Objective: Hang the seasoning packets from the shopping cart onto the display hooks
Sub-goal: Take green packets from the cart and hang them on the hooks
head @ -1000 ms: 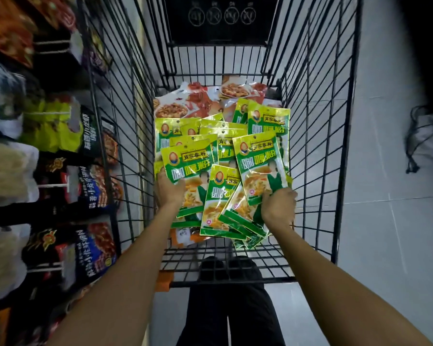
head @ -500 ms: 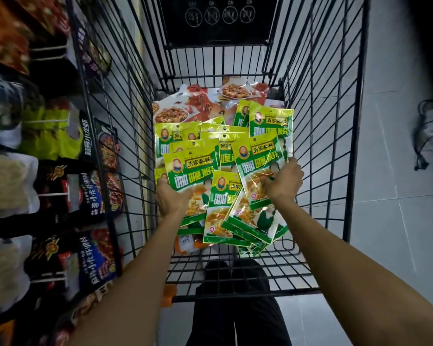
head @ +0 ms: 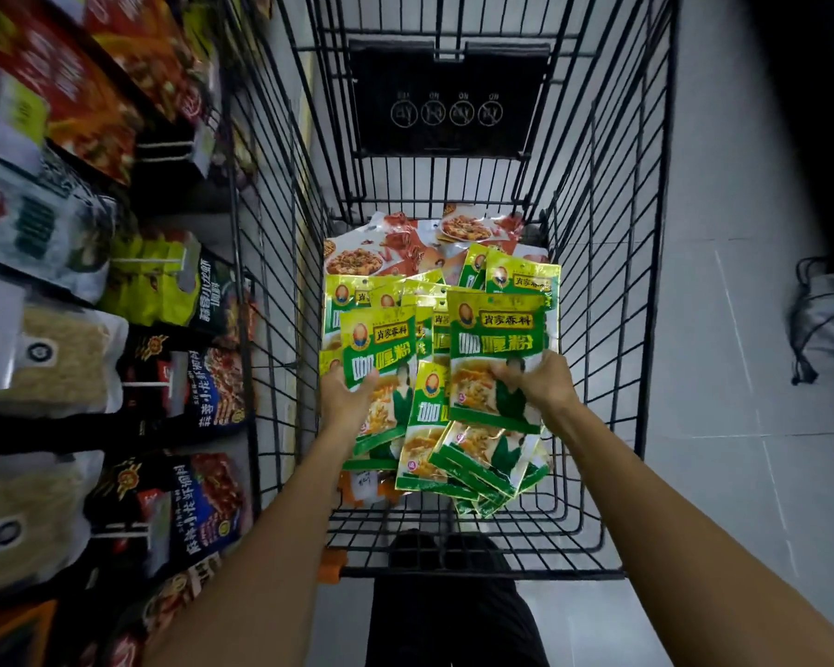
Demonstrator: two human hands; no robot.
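The green and yellow seasoning packets (head: 523, 281) lie in an overlapping pile on the bottom of the shopping cart (head: 501, 573), in its near and middle part. 2 packets are raised above the pile.

- Left packet (head: 381, 339): held upright with its printed face toward the camera. The left hand (head: 345, 399) grips its lower left part; the thumb lies across the printed face, and the other fingers are hidden behind the packet.
- Right packet (head: 497, 329): held upright and slightly higher, with its printed face toward the camera. The right hand (head: 542, 382) grips its lower right edge, with curled fingers on the printed face.

The 2 held packets are side by side and well inside the cart walls. Several more green packets fan out below the right hand, overlapping one another toward the near end of the cart.

At the far end of the cart, red and white packets (head: 405, 243) showing food pictures lie flat, partly covered by the green pile.

Both forearms reach in over the near rim of the cart.

To the left of the cart stands a display rack. Its display hooks (head: 140, 260) carry rows of hanging goods, including dark packets (head: 213, 387) and yellow-green packets (head: 155, 286).

The tiled floor (head: 742, 426) lies to the right of the cart, with a blurred bag (head: 824, 324) on it, well apart from the cart.
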